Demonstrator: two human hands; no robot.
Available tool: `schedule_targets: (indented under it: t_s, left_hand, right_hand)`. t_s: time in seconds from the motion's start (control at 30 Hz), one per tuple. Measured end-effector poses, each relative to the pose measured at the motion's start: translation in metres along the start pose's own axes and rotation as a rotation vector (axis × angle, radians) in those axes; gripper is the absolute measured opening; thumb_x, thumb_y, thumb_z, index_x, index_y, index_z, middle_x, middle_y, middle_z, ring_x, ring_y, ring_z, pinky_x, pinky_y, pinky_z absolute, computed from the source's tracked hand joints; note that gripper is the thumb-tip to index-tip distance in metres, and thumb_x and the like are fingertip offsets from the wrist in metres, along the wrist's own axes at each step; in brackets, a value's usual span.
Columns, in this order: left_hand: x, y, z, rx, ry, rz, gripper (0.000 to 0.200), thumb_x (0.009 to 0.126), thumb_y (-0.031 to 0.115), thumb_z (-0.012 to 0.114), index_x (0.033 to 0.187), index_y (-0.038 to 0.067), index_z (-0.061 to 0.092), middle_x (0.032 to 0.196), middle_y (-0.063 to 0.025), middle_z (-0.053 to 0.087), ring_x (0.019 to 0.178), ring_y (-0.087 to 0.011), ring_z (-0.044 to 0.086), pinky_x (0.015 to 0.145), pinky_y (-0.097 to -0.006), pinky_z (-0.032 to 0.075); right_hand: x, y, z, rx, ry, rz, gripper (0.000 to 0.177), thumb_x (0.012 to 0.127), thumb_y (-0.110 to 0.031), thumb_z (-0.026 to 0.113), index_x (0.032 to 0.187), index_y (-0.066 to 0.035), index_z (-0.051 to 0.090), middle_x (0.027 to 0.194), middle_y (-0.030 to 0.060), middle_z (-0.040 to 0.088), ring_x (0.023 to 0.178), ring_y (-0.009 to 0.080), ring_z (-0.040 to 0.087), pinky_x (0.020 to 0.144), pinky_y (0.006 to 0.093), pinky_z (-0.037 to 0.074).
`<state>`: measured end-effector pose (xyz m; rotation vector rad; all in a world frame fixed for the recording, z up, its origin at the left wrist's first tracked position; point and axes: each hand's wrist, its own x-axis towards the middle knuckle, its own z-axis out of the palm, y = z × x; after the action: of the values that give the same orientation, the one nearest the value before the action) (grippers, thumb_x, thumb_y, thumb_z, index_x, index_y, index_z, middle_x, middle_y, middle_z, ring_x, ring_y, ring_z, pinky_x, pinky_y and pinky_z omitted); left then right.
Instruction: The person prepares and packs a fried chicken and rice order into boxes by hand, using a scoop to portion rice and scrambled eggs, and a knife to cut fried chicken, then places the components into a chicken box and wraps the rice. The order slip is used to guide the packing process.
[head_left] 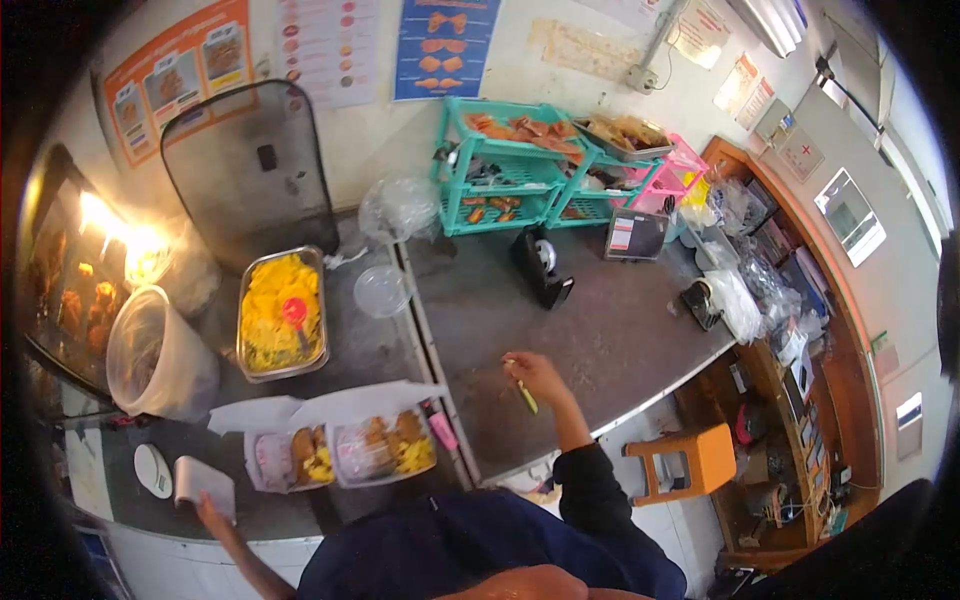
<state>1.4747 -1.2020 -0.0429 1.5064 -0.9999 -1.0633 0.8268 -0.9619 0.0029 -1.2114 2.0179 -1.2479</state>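
Observation:
My left hand (212, 515) grips the lower edge of a small white notepad (205, 484) at the counter's front left. Over the dark table, the fingers of my right hand (540, 376) close around the upper end of a slim yellow-green pen (526, 398). Two open white food boxes (372, 478) stand between my hands, holding browned pieces, yellow food and wrapped packets. A pink marker (440, 426) lies beside the right box. Beyond them, a metal tray (262, 376) of yellow food has a red scoop (295, 312) in it.
Left are a translucent bucket (195, 375), a round white scale (153, 470) and a lit display case (70, 290). Teal racks (500, 180), a black tape dispenser (540, 268) and a small screen (636, 235) stand behind. An orange stool (695, 462) is right of the table.

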Motion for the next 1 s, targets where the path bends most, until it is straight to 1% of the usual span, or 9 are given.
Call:
schedule_targets:
  t_s: [0.03,0.17,0.3,0.5,0.57,0.67,0.77,0.83,1.0]
  left_hand:
    - [-0.058,0.071,0.044,-0.195,0.144,-0.011,0.047,0.084,0.030,0.046,0.120,0.003,0.035,0.117,-0.0145,0.042,0.105,-0.0272,0.043,0.087,-0.0400,0.036]
    - [-0.142,0.168,0.112,-0.734,-0.266,-0.168,0.044,0.084,0.026,0.045,0.122,0.006,0.034,0.120,-0.0122,0.041,0.108,-0.0279,0.042,0.088,-0.0427,0.035]
    - [-0.175,0.208,0.223,-0.721,-0.585,-0.068,0.043,0.084,0.023,0.045,0.122,0.007,0.034,0.120,-0.0113,0.042,0.109,-0.0262,0.042,0.090,-0.0420,0.034]
    - [-0.221,0.232,0.356,-0.709,-0.654,-0.188,0.044,0.083,0.017,0.044,0.123,0.005,0.030,0.118,-0.0120,0.043,0.109,-0.0260,0.042,0.092,-0.0433,0.033]
    - [-0.223,0.236,0.393,-0.661,-0.660,-0.236,0.042,0.083,0.016,0.045,0.122,0.005,0.032,0.116,-0.0123,0.045,0.108,-0.0265,0.043,0.091,-0.0440,0.034]
    - [-0.198,0.228,0.437,-0.629,-0.705,-0.351,0.037,0.083,0.020,0.046,0.115,0.003,0.039,0.108,-0.0127,0.051,0.100,-0.0276,0.049,0.088,-0.0447,0.038]
    - [-0.186,0.248,0.494,-0.593,-0.830,-0.322,0.037,0.083,0.023,0.046,0.114,0.004,0.040,0.106,-0.0115,0.053,0.097,-0.0249,0.052,0.086,-0.0417,0.040]
    - [-0.186,0.258,0.517,-0.571,-0.854,-0.295,0.039,0.084,0.024,0.044,0.117,0.004,0.038,0.110,-0.0114,0.051,0.100,-0.0246,0.051,0.087,-0.0415,0.039]
    - [-0.180,0.261,0.529,-0.550,-0.888,-0.301,0.042,0.087,0.026,0.038,0.123,0.006,0.031,0.120,-0.0099,0.044,0.109,-0.0243,0.044,0.091,-0.0391,0.036]
  right_hand:
    - [0.020,0.017,-0.033,-0.014,0.135,-0.047,0.019,0.077,-0.011,0.057,0.094,-0.004,0.055,0.071,0.0024,0.056,0.057,0.0086,0.051,0.050,0.0225,0.041]
    - [0.104,0.035,-0.162,-0.248,0.551,-0.024,0.020,0.071,-0.004,0.054,0.091,-0.003,0.056,0.059,0.0010,0.052,0.057,0.0076,0.051,0.051,0.0220,0.042]
    - [0.200,0.079,-0.244,0.253,0.603,-0.091,0.023,0.075,-0.006,0.049,0.097,0.000,0.055,0.062,0.0043,0.057,0.057,0.0095,0.056,0.048,0.0222,0.044]
    - [0.290,0.134,-0.353,-0.719,0.860,0.103,0.027,0.081,-0.024,0.045,0.088,0.000,0.055,0.076,0.0155,0.060,0.069,0.0299,0.059,0.057,0.0390,0.047]
    - [0.293,0.125,-0.370,-0.844,0.787,0.120,0.028,0.080,-0.027,0.043,0.089,-0.003,0.054,0.080,0.0166,0.060,0.073,0.0371,0.056,0.062,0.0455,0.045]
    - [0.336,0.143,-0.390,-1.406,0.394,0.339,0.031,0.076,-0.019,0.046,0.103,-0.004,0.052,0.101,0.0146,0.054,0.097,0.0266,0.050,0.080,0.0376,0.040]
    - [0.382,0.207,-0.421,-1.267,0.541,-0.367,0.040,0.077,-0.010,0.042,0.116,-0.016,0.047,0.119,0.0069,0.045,0.111,0.0269,0.039,0.091,0.0379,0.032]
    - [0.388,0.177,-0.409,-1.547,0.435,0.180,0.044,0.079,-0.017,0.043,0.122,-0.020,0.039,0.123,0.0037,0.042,0.112,0.0276,0.038,0.085,0.0441,0.033]
    - [0.382,0.137,-0.396,-1.428,0.361,0.174,0.025,0.077,-0.018,0.045,0.097,-0.014,0.058,0.108,0.0069,0.053,0.104,0.0250,0.044,0.087,0.0487,0.027]
